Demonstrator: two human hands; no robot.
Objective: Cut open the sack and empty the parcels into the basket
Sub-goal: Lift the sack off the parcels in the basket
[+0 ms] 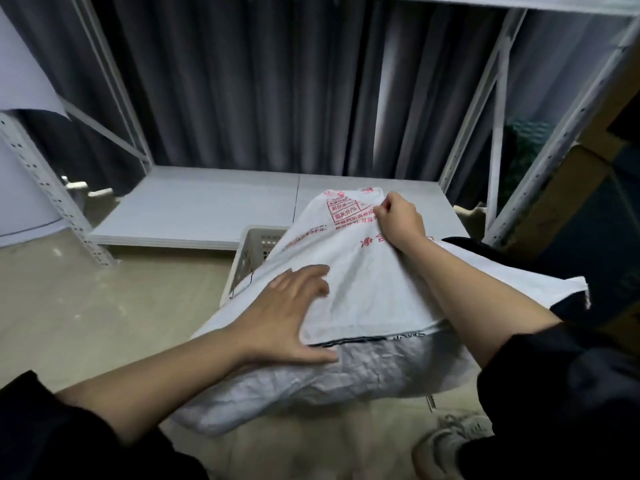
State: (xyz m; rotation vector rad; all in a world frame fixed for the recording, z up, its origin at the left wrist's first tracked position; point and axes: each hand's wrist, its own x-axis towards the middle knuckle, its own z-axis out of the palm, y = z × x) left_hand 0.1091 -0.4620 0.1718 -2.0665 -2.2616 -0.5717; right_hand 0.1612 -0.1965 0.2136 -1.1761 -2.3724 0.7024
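A white woven sack (374, 271) with red print lies tilted over a white slotted basket (254, 245), hiding most of the basket. My right hand (398, 220) pinches the sack's far upper end and holds it raised. My left hand (294, 317) lies flat on the sack's near left side with the fingers spread and the thumb at the sack's lower edge. A crinkled grey plastic parcel (346, 375) sticks out from under the sack's near edge toward me. No cutting tool is in view.
A low white shelf board (207, 206) of a metal rack lies behind the basket, with dark curtains behind it. A perforated rack post (52, 188) slants at left. Cardboard boxes (588, 188) stand at right. My shoe (450, 441) rests on the beige floor at bottom right.
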